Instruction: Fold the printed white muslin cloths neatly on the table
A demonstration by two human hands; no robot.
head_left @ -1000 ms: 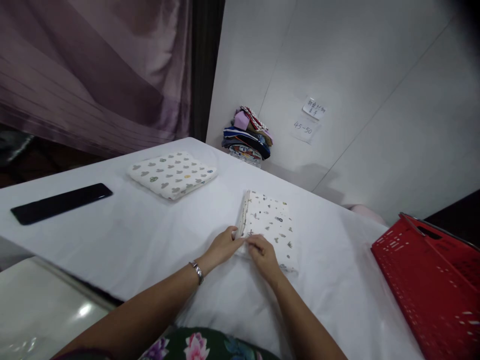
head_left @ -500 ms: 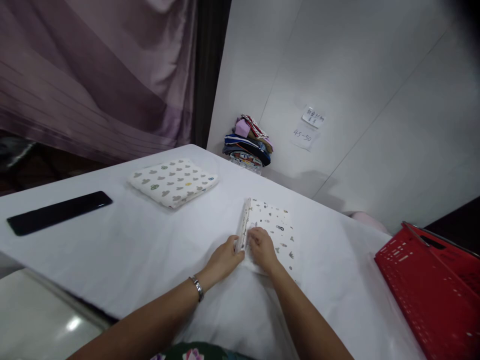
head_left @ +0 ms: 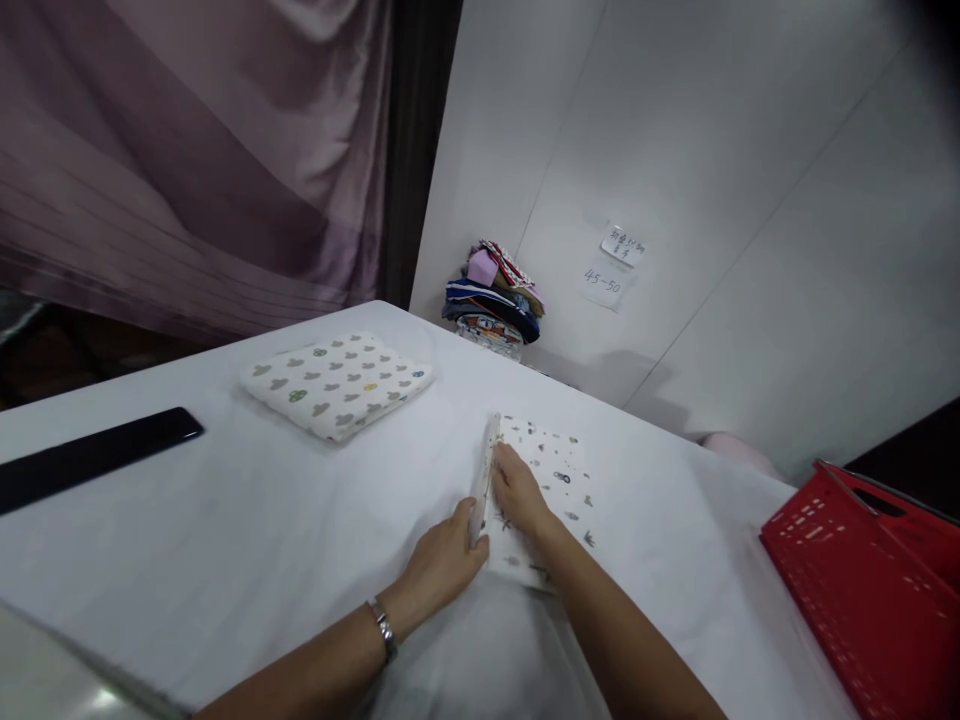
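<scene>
A white cloth with small printed figures [head_left: 566, 490] lies folded on the white table, its left edge raised in a narrow upright fold. My left hand [head_left: 446, 555] is at the near end of that fold, with thumb and fingers around the edge. My right hand [head_left: 521, 490] reaches across the cloth, its fingers close together and pressed against the right side of the fold; the fingertips are partly hidden. A second folded cloth [head_left: 341, 385], white with grey cloud shapes, lies flat to the far left of my hands.
A black phone-like slab [head_left: 97, 455] lies at the table's left. Several folded textiles are stacked [head_left: 495, 295] beyond the far edge, by the wall. A red perforated basket [head_left: 862, 590] stands at the right. Paper notes [head_left: 606, 280] hang on the wall.
My right hand has slid farther along the fold, its fingers straighter. My left hand stays at the near end of the fold. The view has tilted slightly, so the table sits lower.
</scene>
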